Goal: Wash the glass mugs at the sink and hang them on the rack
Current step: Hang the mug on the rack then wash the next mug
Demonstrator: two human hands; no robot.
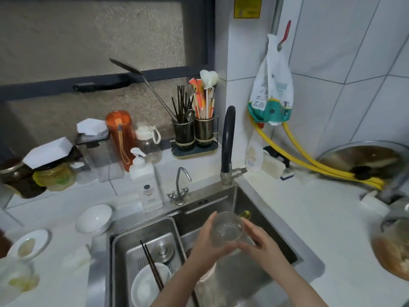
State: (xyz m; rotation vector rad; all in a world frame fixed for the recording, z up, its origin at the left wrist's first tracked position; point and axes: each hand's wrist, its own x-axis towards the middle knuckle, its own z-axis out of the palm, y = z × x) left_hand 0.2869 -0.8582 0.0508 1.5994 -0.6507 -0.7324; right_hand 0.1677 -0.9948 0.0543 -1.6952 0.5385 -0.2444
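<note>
A clear glass mug (226, 228) with a yellowish handle pointing to the far right is held over the steel sink (263, 220), its mouth facing up toward me. My left hand (207, 239) grips its left side, fingers curled round the wall. My right hand (260, 241) grips its right side, thumb under the base. The black faucet (228, 142) stands behind the mug; no water stream is visible. No rack for the mugs is in view.
A steel drain basket (124, 247) in the sink's left half holds a white bowl (147, 284), chopsticks and a metal lid. White soap bottle (147, 185), small tap (180, 187) and white bowls (94, 219) stand at the left. A pot lid (365, 158) and yellow hoses lie on the right.
</note>
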